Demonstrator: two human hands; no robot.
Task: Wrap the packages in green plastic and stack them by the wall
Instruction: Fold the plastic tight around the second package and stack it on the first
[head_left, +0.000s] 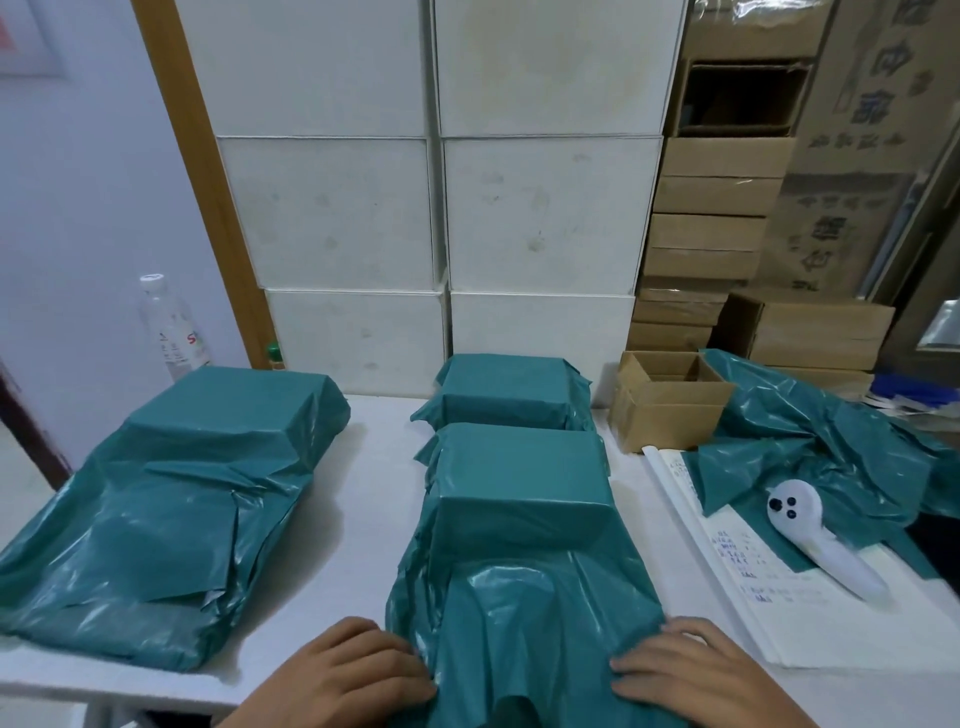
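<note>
A box-shaped package (522, 486) sits in a green plastic bag in front of me, and the bag's loose open end (524, 623) trails toward the table's near edge. My left hand (348, 670) pinches the bag's left edge. My right hand (691, 675) presses and grips the bag's right edge. Behind it a wrapped green package (506, 392) lies close to the white boxes at the wall. At the left, another bagged package (228, 415) rests on a pile of green bags (130, 551).
White boxes (436, 208) are stacked against the wall, with brown cartons (711, 228) to their right. A small open carton (665, 400), loose green bags (821, 447), a white handheld scanner (815, 535) and paper sheets (753, 577) lie at right. A plastic bottle (169, 327) stands at left.
</note>
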